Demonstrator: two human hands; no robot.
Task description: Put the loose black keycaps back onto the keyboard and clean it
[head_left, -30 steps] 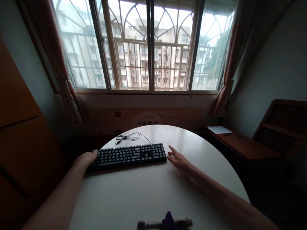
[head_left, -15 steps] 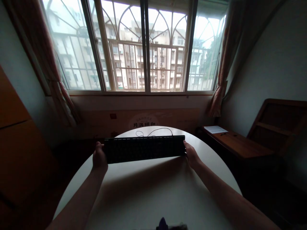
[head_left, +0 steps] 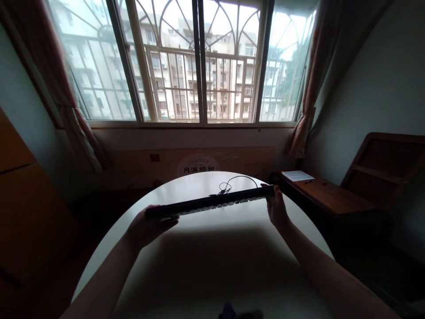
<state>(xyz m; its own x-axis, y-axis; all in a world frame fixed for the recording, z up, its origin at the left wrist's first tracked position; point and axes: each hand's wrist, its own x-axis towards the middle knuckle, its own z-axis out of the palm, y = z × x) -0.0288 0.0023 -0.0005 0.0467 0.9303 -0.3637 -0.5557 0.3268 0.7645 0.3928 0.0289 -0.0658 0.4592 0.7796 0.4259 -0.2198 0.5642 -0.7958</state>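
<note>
A black keyboard (head_left: 215, 201) is held up above a round white table (head_left: 199, 239), seen nearly edge-on with its keys turned downward. Its right end sits higher in the view than its left. My left hand (head_left: 149, 227) is closed round the left end, fingers reaching under the key side. The right end is gripped by my right hand (head_left: 276, 207), with the thumb at the edge. Behind the keyboard a thin black cable (head_left: 244, 177) loops over the far part of the table, partly bunched. A broad shadow falls on the tabletop below.
A wooden side table (head_left: 332, 195) with a sheet of paper (head_left: 298, 176) stands to the right, beside a leaning wooden frame (head_left: 392, 168). A long printed box (head_left: 239, 159) lies under the window. A blurred dark purple object (head_left: 227, 311) shows at the bottom edge.
The keyboard has tipped from showing its key face to nearly edge-on, keys downward. It has shifted right and its right end has risen. My left fingers now reach beneath it.
</note>
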